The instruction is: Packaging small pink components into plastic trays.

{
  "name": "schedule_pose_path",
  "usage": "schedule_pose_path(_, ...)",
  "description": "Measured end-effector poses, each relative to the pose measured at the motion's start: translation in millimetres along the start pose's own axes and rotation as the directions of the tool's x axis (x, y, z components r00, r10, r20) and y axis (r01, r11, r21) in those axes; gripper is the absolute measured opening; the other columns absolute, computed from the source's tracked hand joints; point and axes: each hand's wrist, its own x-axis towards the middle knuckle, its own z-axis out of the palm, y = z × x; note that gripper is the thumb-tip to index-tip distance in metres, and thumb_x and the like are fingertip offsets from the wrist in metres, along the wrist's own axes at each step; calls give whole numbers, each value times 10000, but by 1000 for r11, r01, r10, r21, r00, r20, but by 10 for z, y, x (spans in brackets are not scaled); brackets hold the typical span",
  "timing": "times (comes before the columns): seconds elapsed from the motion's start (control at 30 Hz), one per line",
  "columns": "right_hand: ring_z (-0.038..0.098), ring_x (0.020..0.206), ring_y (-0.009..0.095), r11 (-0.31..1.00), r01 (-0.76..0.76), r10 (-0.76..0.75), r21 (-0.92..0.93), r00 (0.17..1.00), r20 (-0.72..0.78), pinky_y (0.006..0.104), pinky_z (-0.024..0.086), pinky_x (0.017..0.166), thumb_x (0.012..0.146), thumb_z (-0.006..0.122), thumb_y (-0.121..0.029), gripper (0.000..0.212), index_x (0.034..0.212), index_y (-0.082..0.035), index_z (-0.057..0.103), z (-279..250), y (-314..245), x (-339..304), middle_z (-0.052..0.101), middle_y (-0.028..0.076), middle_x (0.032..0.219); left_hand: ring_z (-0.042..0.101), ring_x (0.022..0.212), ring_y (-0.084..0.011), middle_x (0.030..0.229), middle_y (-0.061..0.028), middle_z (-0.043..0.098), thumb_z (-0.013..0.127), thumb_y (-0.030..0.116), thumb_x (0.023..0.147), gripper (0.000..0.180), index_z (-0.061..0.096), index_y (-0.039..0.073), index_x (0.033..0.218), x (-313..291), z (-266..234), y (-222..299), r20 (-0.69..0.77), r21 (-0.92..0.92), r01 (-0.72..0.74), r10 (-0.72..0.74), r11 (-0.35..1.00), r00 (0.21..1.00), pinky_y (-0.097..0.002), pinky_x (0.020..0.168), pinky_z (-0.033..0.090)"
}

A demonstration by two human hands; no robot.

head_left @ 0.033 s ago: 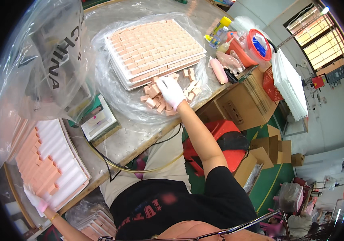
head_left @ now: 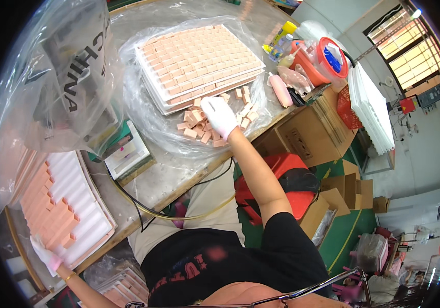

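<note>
My right hand (head_left: pixel 219 118), in a white glove, is over a pile of loose pinkish-beige blocks (head_left: pixel 194 119). Its fingers curl downward, and I cannot make out what is under them. Just beyond lies a stack of white trays (head_left: pixel 164 105), the top one filled with rows of similar blocks (head_left: pixel 199 54). Far to the left, my gloved left hand (head_left: pixel 46 255) rests at the near corner of a white foam tray (head_left: pixel 89 205), fingers stretched out along its edge. Pinkish blocks in rows (head_left: pixel 53 220) cover the left part of that tray.
Clear plastic sheeting (head_left: pixel 132 77) lies under the stack. A large clear bag (head_left: pixel 60 77) stands at the left, near a white-topped box (head_left: pixel 127 151). Bottles (head_left: pixel 284 43), a red tub (head_left: pixel 331 56) and a pink bottle (head_left: pixel 280 91) crowd the right edge. Cardboard boxes (head_left: pixel 307 131) stand below.
My right hand has shifted very slightly to the right. A few loose blocks left of it have moved a little to the left. My left hand stays in place.
</note>
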Motion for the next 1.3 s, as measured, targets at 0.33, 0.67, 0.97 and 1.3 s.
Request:
schedule_pose_path(0.33, 567, 1016, 397, 879, -457, 452, -138, 890, -67, 431, 440, 904, 847, 492, -282, 381, 1118, -31, 586, -457, 1204, 166, 617, 239, 1062, 487, 1178, -344, 1287, -213, 521, 397, 319, 980, 450, 545, -22, 1233, 142, -637, -659, 305, 765, -496, 447, 411, 841, -388, 1002, 371)
schedule_pose_path(0.67, 561, 1079, 347, 967, -239, 235, -85, 971, -51, 381, 429, 950, 872, 513, -312, 400, 1145, -36, 610, -645, 546, 23, 619, 191, 1123, 474, 1208, -340, 1292, -206, 529, 407, 340, 977, 479, 537, -40, 1239, -30, -519, -575, 203, 803, -363, 356, 472, 912, -383, 1043, 333)
schedule_pose_path(0.97, 614, 958, 350, 645, -559, 686, -522, 724, 74, 426, 475, 856, 772, 580, -388, 383, 1010, -96, 650, -858, 888, -192, 652, 185, 1002, 534, 1115, -271, 1183, -175, 590, 571, 268, 925, 373, 596, -46, 1125, -248, -308, -280, 79, 655, -207, 206, 727, 975, -348, 981, 391)
schedule_pose_path(1.3, 613, 940, 189, 809, -202, 303, 551, 948, -98, 311, 495, 823, 873, 619, -86, 349, 1200, 28, 569, -392, -188, -213, 638, 102, 1083, 571, 1053, -201, 1135, -113, 626, 638, 108, 876, 335, 566, -32, 1172, -489, -82, 147, 45, 314, -402, 410, 860, 911, -332, 935, 447)
